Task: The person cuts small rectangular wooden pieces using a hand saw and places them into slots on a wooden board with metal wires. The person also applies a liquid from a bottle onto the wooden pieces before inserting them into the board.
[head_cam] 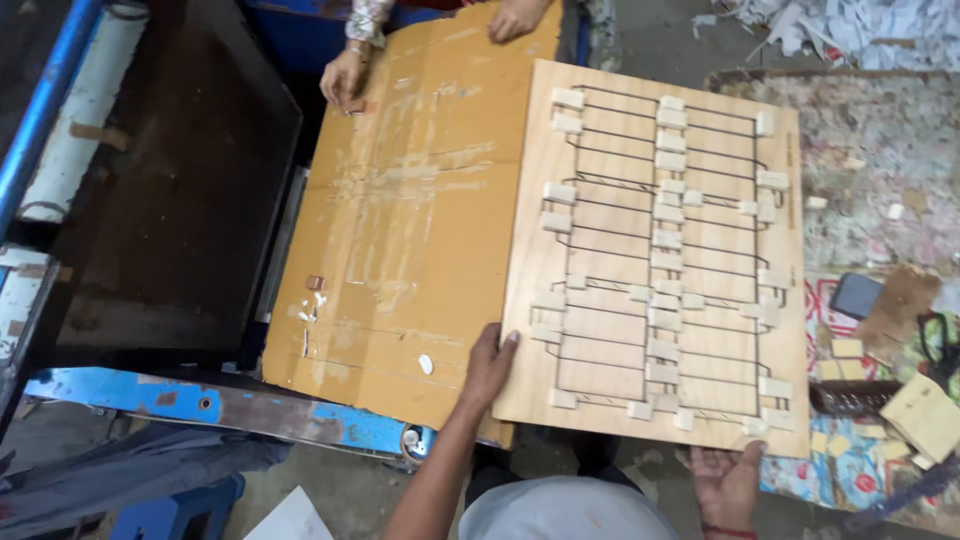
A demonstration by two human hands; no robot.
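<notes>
A plywood die board [610,330] with thin steel rule lines and several pale foam blocks lies tilted over a brown cardboard sheet [420,230]. My left hand [490,365] grips the board's near left edge, thumb on top. My right hand [727,482] holds the board's near right corner from below, palm up. Across from me, another person's two hands [345,75] rest on the far edge of the cardboard.
A dark metal machine bed [170,200] with a blue frame [200,405] stands to the left. A cluttered table at right holds a phone [856,294], scissors [937,340], wood scraps and foam pieces. Paper scraps [860,30] lie at the far right.
</notes>
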